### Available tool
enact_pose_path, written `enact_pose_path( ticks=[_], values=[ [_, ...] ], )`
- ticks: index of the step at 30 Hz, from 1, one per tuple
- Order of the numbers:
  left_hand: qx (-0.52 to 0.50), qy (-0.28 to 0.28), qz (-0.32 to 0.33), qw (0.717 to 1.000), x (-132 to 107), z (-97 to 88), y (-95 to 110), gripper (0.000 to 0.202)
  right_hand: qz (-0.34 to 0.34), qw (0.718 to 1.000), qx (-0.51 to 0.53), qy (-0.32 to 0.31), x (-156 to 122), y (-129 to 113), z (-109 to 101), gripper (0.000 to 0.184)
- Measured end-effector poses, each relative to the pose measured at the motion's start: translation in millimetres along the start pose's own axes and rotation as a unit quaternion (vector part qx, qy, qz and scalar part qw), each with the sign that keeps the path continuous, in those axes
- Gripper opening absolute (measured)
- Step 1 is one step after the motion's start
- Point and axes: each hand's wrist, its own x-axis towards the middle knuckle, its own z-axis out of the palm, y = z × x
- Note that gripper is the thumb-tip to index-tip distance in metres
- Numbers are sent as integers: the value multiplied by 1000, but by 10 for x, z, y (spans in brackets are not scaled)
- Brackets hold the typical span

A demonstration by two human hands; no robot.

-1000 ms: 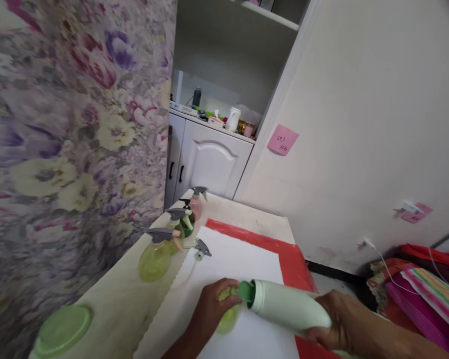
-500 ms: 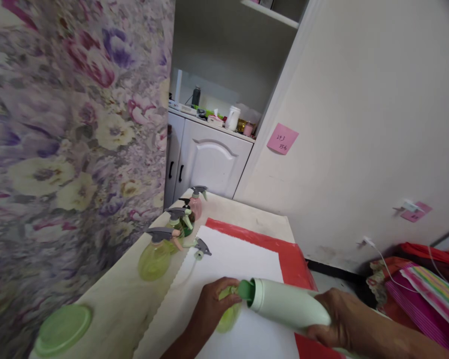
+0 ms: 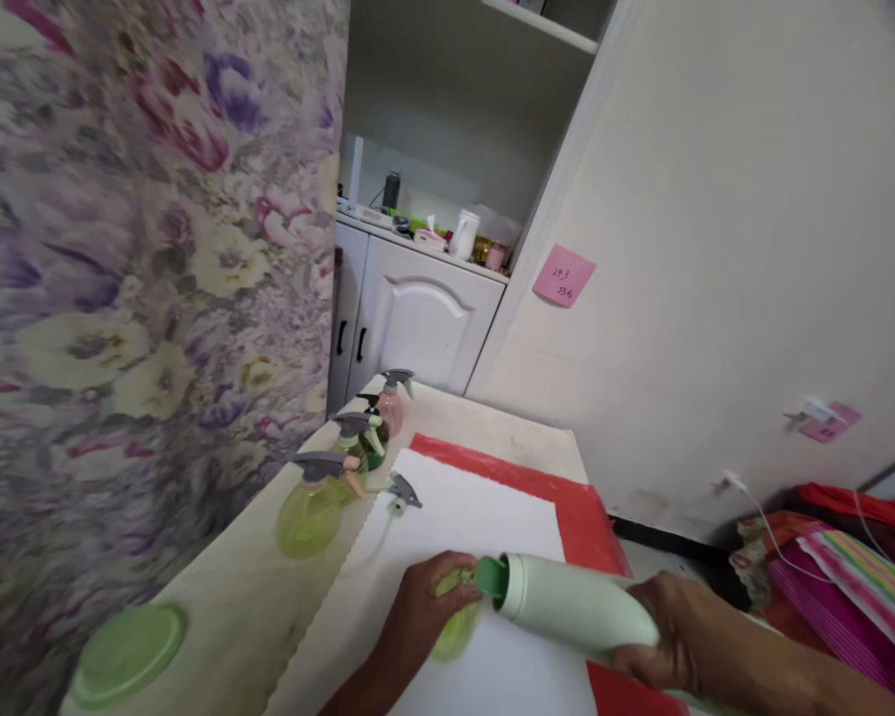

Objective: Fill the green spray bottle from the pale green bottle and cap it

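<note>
My left hand (image 3: 437, 589) is closed around the neck of a clear yellow spray bottle (image 3: 454, 631) that has no sprayer head on it. It stands on the white sheet (image 3: 484, 507). My right hand (image 3: 675, 636) grips a pale green pitcher (image 3: 578, 602), tipped nearly level to the left. The pitcher's green spout (image 3: 490, 577) reaches the bottle's mouth; whether liquid runs out I cannot tell. Farther off on the sheet lies a loose grey and green sprayer head (image 3: 401, 492) with its thin tube. At the lower left sits a round green lid (image 3: 128, 651).
Along the table's left edge stand a yellow spray bottle (image 3: 309, 517), a green one (image 3: 352, 452), a dark bottle (image 3: 374, 433) and a pink spray bottle (image 3: 390, 410). Red sheeting (image 3: 589, 512) lies under the white sheet. A white cabinet (image 3: 425, 308) stands behind; folded cloth (image 3: 842, 577) is at right.
Hardly anything differs. Both hands keep their hold, and the pitcher stays tipped with its spout at the bottle's mouth.
</note>
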Motion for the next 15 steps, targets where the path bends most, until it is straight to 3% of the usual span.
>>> enact_pose_path(
  ticks=[15],
  values=[
    [1,2,-8,1000,-6,-5,71,21,-11,1000,5,-5,-4,-4,-9,35]
  ],
)
